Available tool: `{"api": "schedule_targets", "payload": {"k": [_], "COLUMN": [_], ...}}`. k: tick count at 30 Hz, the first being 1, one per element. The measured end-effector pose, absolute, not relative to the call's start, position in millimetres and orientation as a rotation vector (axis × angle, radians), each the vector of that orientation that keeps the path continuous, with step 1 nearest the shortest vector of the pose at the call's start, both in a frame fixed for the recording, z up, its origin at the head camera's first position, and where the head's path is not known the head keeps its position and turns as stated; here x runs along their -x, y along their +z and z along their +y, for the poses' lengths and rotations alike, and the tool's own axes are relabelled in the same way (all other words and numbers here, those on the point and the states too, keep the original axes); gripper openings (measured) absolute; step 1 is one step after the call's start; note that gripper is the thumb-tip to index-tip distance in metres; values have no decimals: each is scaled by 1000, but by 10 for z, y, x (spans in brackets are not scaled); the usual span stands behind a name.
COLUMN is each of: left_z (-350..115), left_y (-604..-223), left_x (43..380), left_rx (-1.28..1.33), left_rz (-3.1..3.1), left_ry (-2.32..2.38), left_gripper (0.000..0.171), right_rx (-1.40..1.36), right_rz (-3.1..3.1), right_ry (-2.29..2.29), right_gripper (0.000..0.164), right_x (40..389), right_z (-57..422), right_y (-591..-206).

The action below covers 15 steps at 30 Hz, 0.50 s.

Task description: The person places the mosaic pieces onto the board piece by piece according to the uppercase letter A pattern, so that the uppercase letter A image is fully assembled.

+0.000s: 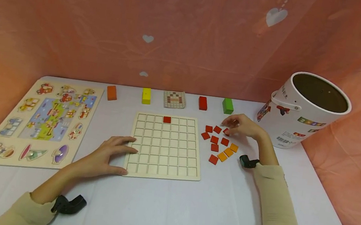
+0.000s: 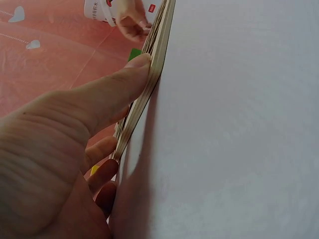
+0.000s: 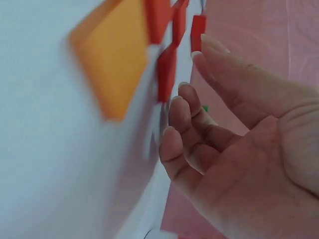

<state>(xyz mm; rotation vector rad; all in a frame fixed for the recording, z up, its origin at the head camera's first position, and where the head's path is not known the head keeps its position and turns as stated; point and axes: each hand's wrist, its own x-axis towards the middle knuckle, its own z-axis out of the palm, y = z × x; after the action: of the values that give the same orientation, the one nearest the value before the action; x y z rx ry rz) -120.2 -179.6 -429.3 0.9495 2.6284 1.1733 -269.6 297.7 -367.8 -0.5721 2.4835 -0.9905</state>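
The left hand rests at the left side of a pale wooden grid board, its fingers over the rim and its thumb at the near corner. In the left wrist view, the thumb lies along the board's edge. A single red tile sits in the grid's far row. To the right of the board, the right hand pinches a red tile between thumb and index fingertips, the other fingers loosely curled. Several loose red tiles and 3 orange tiles lie close by.
A wooden picture puzzle lies at the left. Along the back stand an orange block, a yellow block, a red block and a green block, with a pattern card among them. A white bucket stands back right.
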Motion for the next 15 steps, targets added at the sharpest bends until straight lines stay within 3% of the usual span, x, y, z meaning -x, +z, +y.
{"api": "schedule_targets", "payload": {"k": [15], "left_z": [-1799], "left_y": [-4307], "left_x": [1204], "left_rx": [-938], "left_rz": [2633], "left_ry": [1173], "left_gripper": [57], "right_rx": [566], "right_rz": [2541], "right_ry": [-908], "right_gripper": [16], "right_x": [2649], "right_z": [3015], "right_y": [-3733]}}
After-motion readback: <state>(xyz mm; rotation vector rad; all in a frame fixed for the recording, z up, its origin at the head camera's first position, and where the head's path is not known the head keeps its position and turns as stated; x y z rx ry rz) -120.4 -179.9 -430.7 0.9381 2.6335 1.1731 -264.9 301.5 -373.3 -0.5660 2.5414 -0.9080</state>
